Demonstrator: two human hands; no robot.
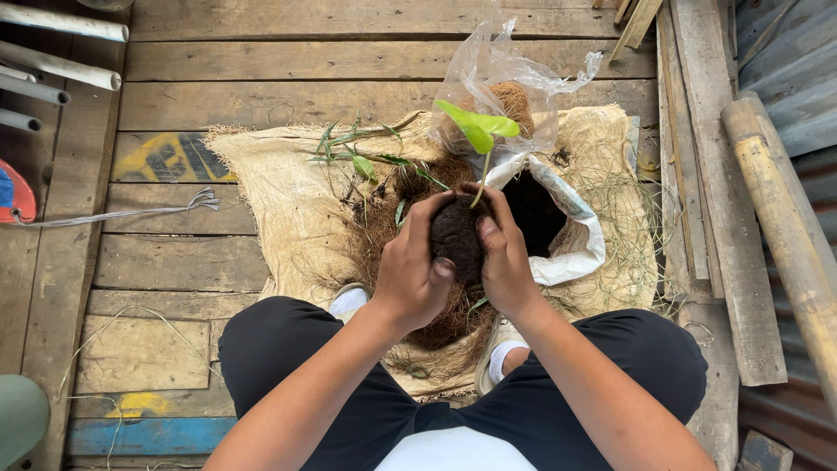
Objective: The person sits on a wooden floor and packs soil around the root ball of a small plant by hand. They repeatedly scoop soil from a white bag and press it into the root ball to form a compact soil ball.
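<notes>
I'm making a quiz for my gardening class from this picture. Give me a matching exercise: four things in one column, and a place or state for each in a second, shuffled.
Things:
1. soil ball
2. white sack
3. clear plastic bag
4. burlap cloth

Places or states:
A. spread flat on the wooden planks
B. cupped between the left hand and right hand
C. open, dark soil inside
D. holding brown fibre, behind the seedling

Pairs: 1-B, 2-C, 3-D, 4-A

the soil ball [457, 240] is partly covered by both hands; beside it, the sack's [571, 231] dark inside cannot be made out.
</notes>
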